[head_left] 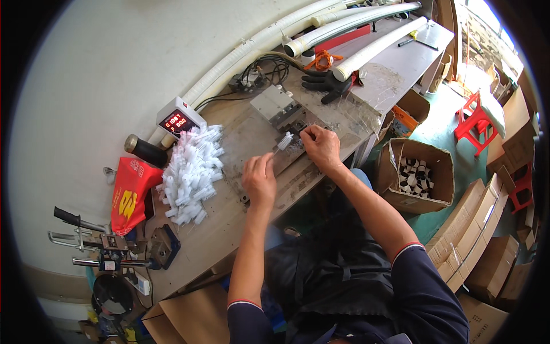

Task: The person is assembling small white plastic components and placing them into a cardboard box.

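Observation:
Over the metal work plate (238, 140) on the bench, my left hand (260, 180) pinches the thin stem of a small white-bristled brush (285, 141). The brush's bristled end points up and to the right, toward a small machine block (274, 106). My right hand (322, 147) is closed with its fingertips together, close to the dark fixture at the front of that block. Whatever those fingers hold is too small or hidden to make out. A heap of similar white brushes (192, 175) lies on the bench to the left.
Behind the brush heap stands a counter box with a red display (179, 119). A red bag (133, 192) and a hand press (114, 252) are at the left. Long pale tubes (381, 49) and a black glove (326, 84) lie farther back. A carton of short tube pieces (415, 178) stands right.

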A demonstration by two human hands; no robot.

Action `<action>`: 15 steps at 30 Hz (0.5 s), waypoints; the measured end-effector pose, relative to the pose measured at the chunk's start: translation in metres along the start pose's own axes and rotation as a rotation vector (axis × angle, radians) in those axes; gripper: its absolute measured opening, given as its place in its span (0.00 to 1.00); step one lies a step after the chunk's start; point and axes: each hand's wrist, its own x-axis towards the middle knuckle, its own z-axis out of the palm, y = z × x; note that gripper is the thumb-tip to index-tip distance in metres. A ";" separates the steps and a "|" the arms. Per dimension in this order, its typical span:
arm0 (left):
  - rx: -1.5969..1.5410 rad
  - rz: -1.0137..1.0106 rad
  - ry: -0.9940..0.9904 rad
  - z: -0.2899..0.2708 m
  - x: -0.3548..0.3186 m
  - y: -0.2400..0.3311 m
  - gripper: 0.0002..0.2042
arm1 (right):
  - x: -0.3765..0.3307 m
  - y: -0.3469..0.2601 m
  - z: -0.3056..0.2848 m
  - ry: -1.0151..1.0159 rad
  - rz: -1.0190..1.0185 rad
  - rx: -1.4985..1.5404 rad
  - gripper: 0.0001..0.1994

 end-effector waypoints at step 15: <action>0.088 0.122 -0.201 0.004 0.002 0.034 0.04 | 0.002 0.004 -0.005 -0.195 0.014 0.184 0.14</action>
